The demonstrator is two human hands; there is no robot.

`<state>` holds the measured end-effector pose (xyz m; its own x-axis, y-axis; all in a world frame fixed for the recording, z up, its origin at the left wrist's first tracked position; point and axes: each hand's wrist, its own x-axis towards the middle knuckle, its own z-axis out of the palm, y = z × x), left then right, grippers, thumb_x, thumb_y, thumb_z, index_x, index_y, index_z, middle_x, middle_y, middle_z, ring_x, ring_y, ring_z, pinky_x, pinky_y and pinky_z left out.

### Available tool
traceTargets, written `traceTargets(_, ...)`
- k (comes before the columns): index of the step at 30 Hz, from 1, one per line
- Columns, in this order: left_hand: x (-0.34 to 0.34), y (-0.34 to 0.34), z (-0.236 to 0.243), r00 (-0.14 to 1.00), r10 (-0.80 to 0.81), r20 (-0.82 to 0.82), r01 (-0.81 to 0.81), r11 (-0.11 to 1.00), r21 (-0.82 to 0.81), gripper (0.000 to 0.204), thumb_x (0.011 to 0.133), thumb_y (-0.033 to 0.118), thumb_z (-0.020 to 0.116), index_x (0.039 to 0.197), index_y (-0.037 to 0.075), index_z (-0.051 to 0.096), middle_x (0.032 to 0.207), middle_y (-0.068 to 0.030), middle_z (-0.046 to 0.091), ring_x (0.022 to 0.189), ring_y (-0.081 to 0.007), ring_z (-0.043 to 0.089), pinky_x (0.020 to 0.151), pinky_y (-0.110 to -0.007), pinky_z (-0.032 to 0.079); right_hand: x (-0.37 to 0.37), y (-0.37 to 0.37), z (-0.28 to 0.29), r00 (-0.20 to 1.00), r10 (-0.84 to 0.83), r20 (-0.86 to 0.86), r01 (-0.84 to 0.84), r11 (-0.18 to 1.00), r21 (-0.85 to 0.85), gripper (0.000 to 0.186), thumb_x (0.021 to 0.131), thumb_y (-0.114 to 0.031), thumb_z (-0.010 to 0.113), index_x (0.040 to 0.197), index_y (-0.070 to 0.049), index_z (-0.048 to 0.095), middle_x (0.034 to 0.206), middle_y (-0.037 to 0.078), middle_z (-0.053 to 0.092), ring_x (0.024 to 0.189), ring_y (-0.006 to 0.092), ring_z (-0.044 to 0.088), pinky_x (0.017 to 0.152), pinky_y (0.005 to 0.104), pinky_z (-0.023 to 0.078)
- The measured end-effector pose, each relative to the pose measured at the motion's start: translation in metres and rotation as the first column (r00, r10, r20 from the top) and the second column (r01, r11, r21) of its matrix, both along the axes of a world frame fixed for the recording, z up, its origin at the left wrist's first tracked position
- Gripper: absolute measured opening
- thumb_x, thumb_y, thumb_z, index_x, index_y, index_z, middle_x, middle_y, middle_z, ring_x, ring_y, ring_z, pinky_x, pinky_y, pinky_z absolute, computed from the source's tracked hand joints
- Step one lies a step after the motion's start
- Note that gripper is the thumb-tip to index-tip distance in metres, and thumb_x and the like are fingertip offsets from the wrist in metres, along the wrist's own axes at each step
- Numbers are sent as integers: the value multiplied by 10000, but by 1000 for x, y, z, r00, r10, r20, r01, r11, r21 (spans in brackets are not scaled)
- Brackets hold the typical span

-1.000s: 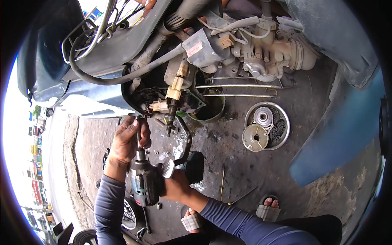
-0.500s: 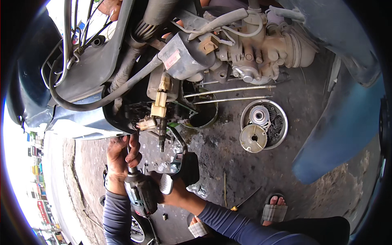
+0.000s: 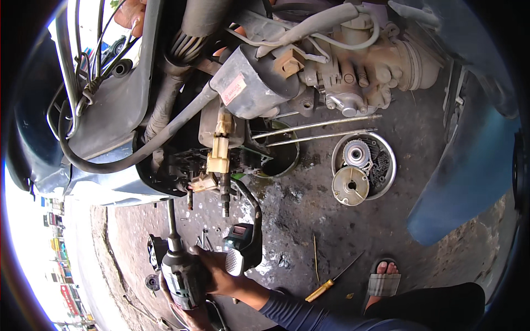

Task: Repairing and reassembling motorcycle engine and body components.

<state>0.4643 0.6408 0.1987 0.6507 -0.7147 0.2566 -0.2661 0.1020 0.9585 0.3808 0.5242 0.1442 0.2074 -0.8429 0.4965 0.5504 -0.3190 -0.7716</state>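
Observation:
A cordless impact driver [image 3: 181,282] points up toward the motorcycle. My right hand [image 3: 222,276] is wrapped around its handle, partly behind the ribbed foot pedal [image 3: 234,262]. My left hand [image 3: 196,319] cups the back and left side of the driver's body, its fingers partly hidden. A long socket extension [image 3: 171,218] rises from the driver, its tip close beneath the lower edge of the blue body panel [image 3: 113,190]; whether the tip touches anything cannot be seen. Right of it, a splined shaft [image 3: 225,201] hangs below tan connectors [image 3: 219,157].
On the right, a round metal bowl [image 3: 393,165] holds gears and a chain. A screwdriver [image 3: 321,289] with a yellow handle lies on the dark, oily ground. Overhead are the carburetor [image 3: 345,77] and a hose [image 3: 130,160]. Another person's hand [image 3: 131,14] shows at top left.
My left hand has left the extension near the panel and dropped to the driver's rear. The driver has shifted down and slightly left, exposing the extension. The whole view has shifted slightly.

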Motion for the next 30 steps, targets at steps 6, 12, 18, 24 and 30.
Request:
traceTargets(6, -8, 0, -31, 916, 79, 394, -143, 980, 137, 1018, 807, 673, 580, 1466, -44, 285, 1357, -230, 471, 1222, -349, 505, 1038, -470, 417, -23, -2, -15, 954, 15, -299, -29, 999, -45, 941, 703, -195, 842, 1480, -44, 334, 1147, 208, 637, 966, 362, 662, 848, 423, 525)
traceTargets(12, -2, 0, -30, 929, 78, 361, -136, 981, 140, 1000, 811, 659, 583, 1467, -37, 290, 1364, -228, 467, 1227, -349, 502, 1038, -472, 417, -15, -6, -10, 988, -54, -147, 43, 996, -76, 926, 725, -295, 789, 1503, -91, 331, 994, 162, 676, 818, 323, 677, 692, 403, 530)
traceTargets(18, -1, 4, -34, 942, 101, 321, -151, 979, 138, 983, 814, 645, 586, 1467, -29, 294, 1370, -225, 463, 1233, -349, 498, 1039, -473, 416, -10, -2, -11, 996, 64, -57, -64, 998, -9, 874, 758, -243, 776, 1503, -111, 339, 1035, 174, 670, 871, 327, 682, 735, 392, 544)
traceTargets(24, 6, 13, -36, 949, 130, 286, -171, 977, 124, 966, 817, 631, 589, 1468, -21, 299, 1377, -223, 459, 1238, -348, 494, 1040, -474, 415, -15, 6, 9, 958, 280, 56, -284, 955, 84, 831, 805, -147, 744, 1514, -107, 313, 1192, 182, 632, 1006, 270, 669, 901, 326, 515)
traceTargets(30, 4, 14, -37, 957, 149, 248, -178, 979, 98, 949, 821, 617, 593, 1468, -13, 303, 1384, -220, 454, 1244, -348, 490, 1041, -476, 414, 4, 27, -10, 869, 453, 198, -491, 839, 234, 723, 902, -106, 647, 1520, -83, 272, 1220, 122, 620, 1054, 239, 644, 967, 310, 487)
